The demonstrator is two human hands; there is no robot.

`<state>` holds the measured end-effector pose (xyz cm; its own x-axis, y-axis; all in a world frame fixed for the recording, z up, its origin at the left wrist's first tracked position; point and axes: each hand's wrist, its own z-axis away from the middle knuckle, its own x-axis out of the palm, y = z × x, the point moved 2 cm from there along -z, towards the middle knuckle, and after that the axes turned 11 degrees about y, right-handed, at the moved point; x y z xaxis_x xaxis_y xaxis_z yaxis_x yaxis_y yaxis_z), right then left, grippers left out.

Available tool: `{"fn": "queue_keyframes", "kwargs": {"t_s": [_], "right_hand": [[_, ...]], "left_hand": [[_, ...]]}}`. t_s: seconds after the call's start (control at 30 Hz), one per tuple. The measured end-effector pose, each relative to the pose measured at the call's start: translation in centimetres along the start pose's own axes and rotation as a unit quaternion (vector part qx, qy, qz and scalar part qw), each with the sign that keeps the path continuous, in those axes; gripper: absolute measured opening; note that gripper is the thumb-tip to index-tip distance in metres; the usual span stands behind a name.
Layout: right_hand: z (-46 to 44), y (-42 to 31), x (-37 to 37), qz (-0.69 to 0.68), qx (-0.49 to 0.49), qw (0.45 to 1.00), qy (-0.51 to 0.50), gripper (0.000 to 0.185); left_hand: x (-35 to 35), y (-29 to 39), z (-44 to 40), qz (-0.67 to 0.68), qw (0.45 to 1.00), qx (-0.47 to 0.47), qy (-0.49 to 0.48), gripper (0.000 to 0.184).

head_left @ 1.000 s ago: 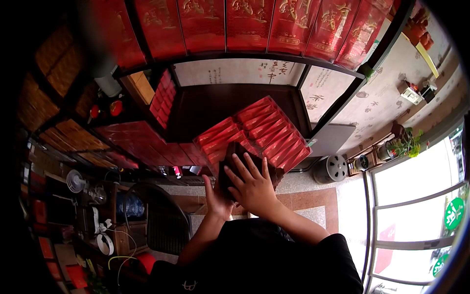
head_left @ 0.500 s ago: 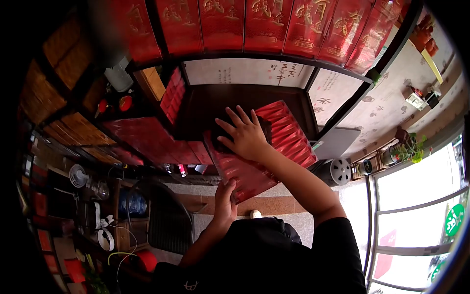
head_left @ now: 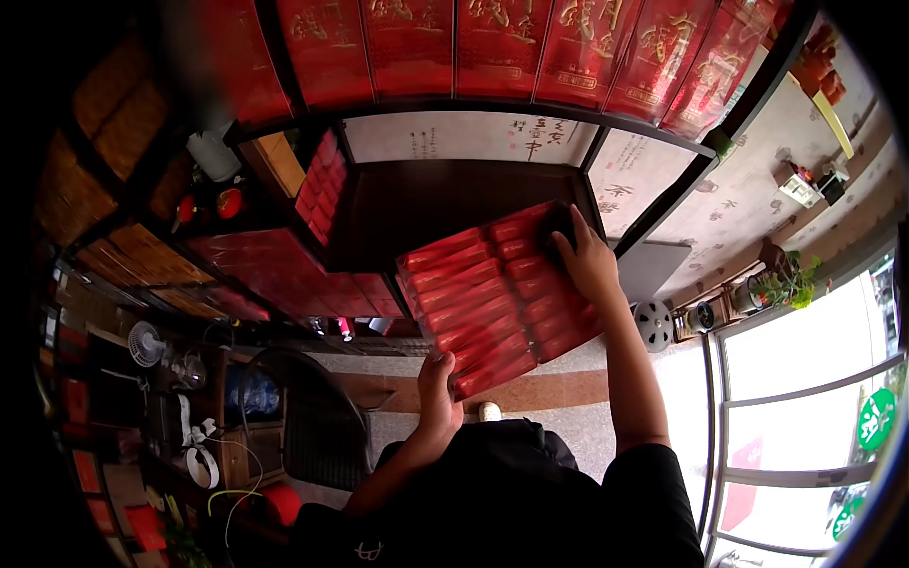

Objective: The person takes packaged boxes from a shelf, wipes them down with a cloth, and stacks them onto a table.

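Note:
A flat red box (head_left: 502, 312), filled with rows of shiny red packets, is held tilted in front of me, its inside facing up. My left hand (head_left: 438, 393) grips its near left corner, thumb on the edge and fingers underneath. On the far right part of the box lies my right hand (head_left: 592, 260), fingers bent over a dark cloth (head_left: 557, 227) pressed against the packets. Most of that cloth is hidden by the hand, so its shape is unclear.
Behind the box is a dark shelf (head_left: 445, 199), with stacked red packets (head_left: 322, 189) at its left. Tall red boxes (head_left: 497, 47) with gold writing line the shelf above. A black chair (head_left: 322, 417) stands at left, and windows (head_left: 805, 407) at right.
My right hand has slid right across the box with the dark cloth, uncovering the packet rows. The box has turned and tilted slightly; my left hand keeps its corner.

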<state>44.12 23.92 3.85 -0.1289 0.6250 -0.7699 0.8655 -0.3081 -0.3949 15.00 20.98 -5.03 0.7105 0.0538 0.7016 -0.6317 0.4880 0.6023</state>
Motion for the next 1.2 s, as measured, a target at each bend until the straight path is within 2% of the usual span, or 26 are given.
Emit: {"fn": "queue_keyframes", "kwargs": {"t_s": [0.03,0.23,0.3,0.37,0.4,0.43,0.47,0.5,0.53,0.57,0.63,0.67,0.7,0.8,0.87,0.9,0.97,1.0,1.03,1.07,1.13,1.2], "right_hand": [[1.0,0.7,-0.6,-0.008,0.069,0.997,-0.018,0.055],[7.3,1.3,-5.0,-0.048,0.126,0.991,-0.024,0.047],[8.8,2.0,-5.5,-0.068,0.141,0.987,-0.021,0.044],[10.0,3.8,-5.1,-0.175,0.2,0.962,-0.067,0.041],[10.5,5.1,-4.4,-0.254,0.263,0.92,-0.14,0.045],[11.0,5.6,-3.6,-0.255,0.263,0.92,-0.14,0.045],[11.7,5.9,-2.7,-0.405,0.311,0.85,-0.125,0.047],[12.2,6.0,-2.1,-0.544,0.35,0.755,-0.107,0.049],[12.4,5.4,-1.8,-0.589,0.347,0.722,-0.108,0.051],[12.7,4.5,-1.3,-0.63,0.37,0.681,-0.061,0.05],[14.2,4.7,0.4,-0.613,0.356,0.702,-0.071,0.051],[15.3,4.7,1.5,-0.615,0.352,0.703,-0.069,0.051],[15.9,3.5,1.7,-0.626,0.342,0.698,-0.066,0.052],[19.3,3.0,4.7,-0.634,0.328,0.689,-0.125,0.055],[21.0,2.7,6.4,-0.626,0.332,0.688,-0.154,0.057],[21.4,2.4,6.8,-0.624,0.36,0.681,-0.132,0.055],[21.5,2.6,7.1,-0.629,0.441,0.626,-0.136,0.052],[20.7,1.8,6.3,-0.629,0.44,0.626,-0.136,0.052],[19.0,0.4,4.4,-0.566,0.39,0.722,-0.077,0.048],[18.6,1.3,4.5,-0.544,0.364,0.755,-0.044,0.048],[17.4,2.4,4.1,-0.486,0.315,0.815,0.026,0.048],[15.3,1.8,2.2,-0.555,0.302,0.768,0.102,0.04]], "left_hand": [[0.0,-0.1,0.1,0.011,1.0,0.008,0.005,0.047],[-0.3,-0.1,-0.7,0.003,1.0,0.027,0.002,0.048],[-0.7,0.3,-1.1,-0.01,1.0,0.005,0.001,0.048],[-1.1,1.0,-1.8,-0.022,1.0,-0.015,0.001,0.048],[-1.1,1.5,-2.2,-0.031,0.999,-0.025,-0.02,0.049],[-1.3,1.9,-2.6,-0.04,0.998,-0.035,-0.041,0.049],[-1.8,2.2,-3.2,-0.025,0.997,-0.044,-0.051,0.047],[-2.4,2.2,-3.5,-0.056,0.996,-0.019,-0.061,0.05],[-2.7,2.1,-3.6,-0.024,0.997,-0.026,-0.073,0.054],[-2.9,2.1,-3.6,0.008,0.996,-0.033,-0.084,0.058],[-4.1,2.2,-3.8,0.167,0.977,-0.035,-0.127,0.066],[-4.3,2.1,-3.6,0.195,0.974,-0.006,-0.119,0.067],[-4.3,1.9,-3.6,0.194,0.974,-0.006,-0.12,0.067],[-5.1,1.5,-3.8,0.155,0.976,0.14,-0.054,0.066],[-5.8,1.8,-3.9,0.13,0.98,0.146,-0.026,0.063],[-6.2,2.1,-4.0,0.104,0.983,0.151,0.001,0.061],[-6.9,2.8,-3.9,0.105,0.983,0.15,0.001,0.061],[-7.0,3.2,-3.6,0.05,0.982,0.179,-0.022,0.065],[-7.2,3.7,-3.5,-0.005,0.977,0.207,-0.045,0.069],[-7.6,4.5,-4.0,-0.055,0.956,0.283,-0.06,0.078],[-5.9,6.1,-3.0,-0.059,0.948,0.304,-0.069,0.08],[-5.9,6.8,-2.7,-0.058,0.938,0.331,-0.089,0.083]]}}
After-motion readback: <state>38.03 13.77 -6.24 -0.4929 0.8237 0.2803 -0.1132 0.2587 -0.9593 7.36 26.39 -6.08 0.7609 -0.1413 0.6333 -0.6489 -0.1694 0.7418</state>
